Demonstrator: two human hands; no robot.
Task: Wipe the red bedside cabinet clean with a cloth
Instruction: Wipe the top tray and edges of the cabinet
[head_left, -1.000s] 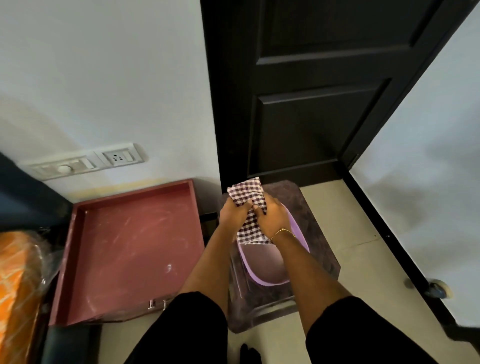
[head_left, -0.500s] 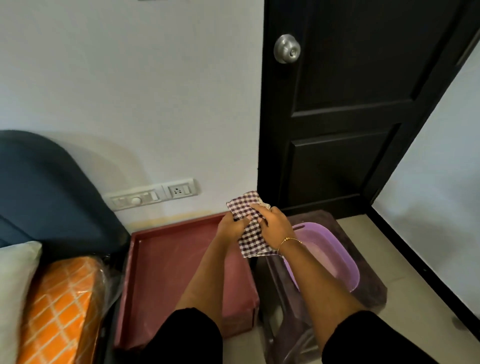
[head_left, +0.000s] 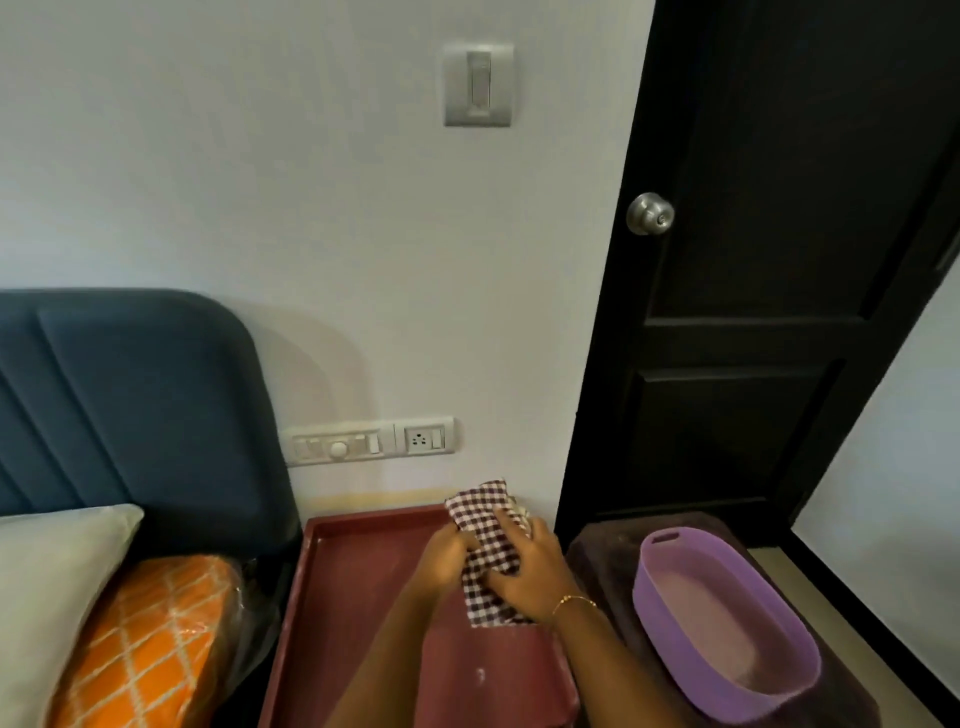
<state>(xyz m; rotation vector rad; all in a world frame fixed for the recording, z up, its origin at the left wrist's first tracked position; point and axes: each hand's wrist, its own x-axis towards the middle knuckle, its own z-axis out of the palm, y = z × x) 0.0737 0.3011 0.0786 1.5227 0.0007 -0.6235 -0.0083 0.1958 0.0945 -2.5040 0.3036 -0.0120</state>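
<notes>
Nearby, purple basin (head_left: 727, 623), dark door (head_left: 779, 312) — headboard (head_left: 130, 405)

The hands' forearms hide much of the red cabinet (head_left: 358, 597) top, whose near edge the frame cuts off.

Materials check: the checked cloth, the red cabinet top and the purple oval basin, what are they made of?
Checked cloth: woven fabric, soft; it folds and bunches in both hands.
Red cabinet top: rigid with a raised rim, matte, scuffed; painted wood or laminate, unclear which.
Purple oval basin: likely moulded plastic, smooth uniform wall with a handle slot.
</notes>
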